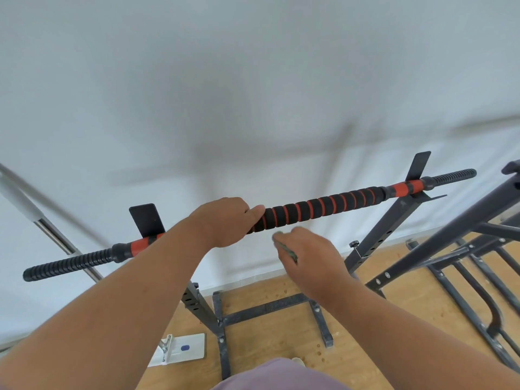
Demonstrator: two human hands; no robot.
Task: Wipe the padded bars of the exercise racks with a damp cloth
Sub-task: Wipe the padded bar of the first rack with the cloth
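1. Head view, looking down over both forearms: the padded bar (318, 208), black foam banded with orange rings, lies across the two uprights of a dark metal rack (374, 243) and runs on a slant from lower left to upper right in front of a white wall (253, 80).
2. Its ribbed black ends stick out past the rack's cradles on both sides.
3. The left hand (225, 222) is wrapped over the top of the bar near its middle, fingers curled round the foam and the thumb lying along it toward the right.
4. The right hand (312, 257) hangs just below and in front of the bar, apart from it, pinching a small greyish-green cloth (287, 249) between thumb and fingers; only a narrow edge of the cloth shows, and it is blurred.
5. Down on the wooden floor (281, 342) stand the rack's base bars, dusty and grey.
6. Another dark frame (450, 254) leans in from the right, its rails spreading over the floor.
7. A silver pole (56, 235) with a pale sleeve crosses the left edge, behind the bar's ribbed end.
8. A flat white plate (185, 349) with a small blue mark lies on the floor beside the rack's left foot.
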